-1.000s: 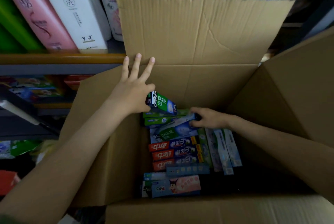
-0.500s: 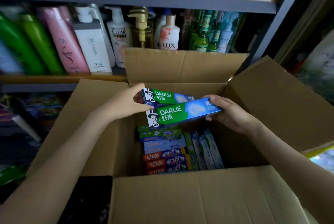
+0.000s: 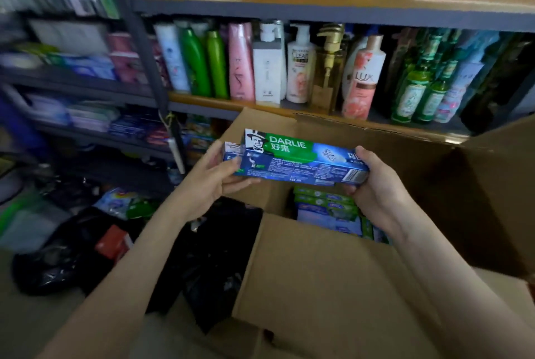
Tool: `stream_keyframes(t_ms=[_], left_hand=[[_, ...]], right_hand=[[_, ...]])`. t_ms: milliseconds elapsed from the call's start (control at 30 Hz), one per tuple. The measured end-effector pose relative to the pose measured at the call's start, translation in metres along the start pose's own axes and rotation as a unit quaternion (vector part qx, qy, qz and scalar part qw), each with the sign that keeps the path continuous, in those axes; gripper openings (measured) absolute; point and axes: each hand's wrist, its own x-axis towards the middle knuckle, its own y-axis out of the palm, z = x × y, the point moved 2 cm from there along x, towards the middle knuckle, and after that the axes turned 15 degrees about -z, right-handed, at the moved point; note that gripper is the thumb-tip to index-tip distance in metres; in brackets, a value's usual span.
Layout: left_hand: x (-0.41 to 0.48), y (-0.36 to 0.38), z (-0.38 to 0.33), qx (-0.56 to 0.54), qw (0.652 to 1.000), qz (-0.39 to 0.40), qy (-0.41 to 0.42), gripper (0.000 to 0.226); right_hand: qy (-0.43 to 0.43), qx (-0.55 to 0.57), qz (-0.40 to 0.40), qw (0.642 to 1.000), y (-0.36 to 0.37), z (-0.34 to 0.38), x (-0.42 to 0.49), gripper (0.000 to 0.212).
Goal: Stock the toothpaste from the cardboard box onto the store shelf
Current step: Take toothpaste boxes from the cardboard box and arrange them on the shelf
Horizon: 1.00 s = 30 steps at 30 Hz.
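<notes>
My left grip and right grip clasp the ends of the Darlie toothpaste boxes above the open cardboard box. Shampoo bottles crowd the shelf behind; black bags lie on the floor to the left.

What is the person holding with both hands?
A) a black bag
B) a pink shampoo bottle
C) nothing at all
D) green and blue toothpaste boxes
D: the left hand and the right hand each grip one end of the toothpaste boxes, held above the open cardboard box.
</notes>
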Motion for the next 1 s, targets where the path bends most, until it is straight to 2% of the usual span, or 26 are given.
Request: stream_keyframes(t_ms=[133, 267, 333, 567, 700, 767, 833, 933, 1000], left_hand=[[-0.009, -0.049, -0.009, -0.066, 0.997, -0.033, 0.013, 0.028], [-0.011, -0.113, -0.018, -0.133, 0.988, -0.074, 0.023, 0.076], [-0.009, -0.155, -0.022, -0.145, 0.985, -0.094, 0.026, 0.09], [0.003, -0.33, -0.036, -0.169, 0.974, -0.148, 0.026, 0.077], [0.018, -0.425, -0.047, -0.192, 0.961, -0.199, 0.004, 0.111], [0.028, -0.462, -0.05, -0.202, 0.957, -0.206, 0.003, 0.115], [0.043, -0.493, -0.051, -0.221, 0.952, -0.213, 0.004, 0.113], [0.069, -0.536, -0.052, -0.252, 0.941, -0.225, -0.006, 0.133], [0.088, -0.562, -0.051, -0.252, 0.942, -0.223, -0.004, 0.13]], right_hand=[[0.02, -0.007, 0.007, 1.0, 0.054, -0.007, -0.021, 0.02], [0.022, -0.02, 0.016, 0.999, 0.122, -0.022, -0.035, 0.024], [0.021, -0.016, 0.02, 0.999, 0.163, -0.037, -0.041, 0.025], [0.04, -0.004, 0.002, 0.999, 0.336, -0.126, -0.059, 0.028], [0.096, 0.014, 0.009, 0.995, 0.426, -0.169, -0.06, 0.026], [0.115, 0.022, 0.022, 0.993, 0.464, -0.183, -0.06, 0.027], [0.104, 0.018, 0.039, 0.994, 0.498, -0.193, -0.059, 0.028], [0.048, -0.025, 0.058, 0.997, 0.548, -0.203, -0.055, 0.025], [0.034, -0.065, 0.091, 0.993, 0.582, -0.212, -0.052, 0.025]])
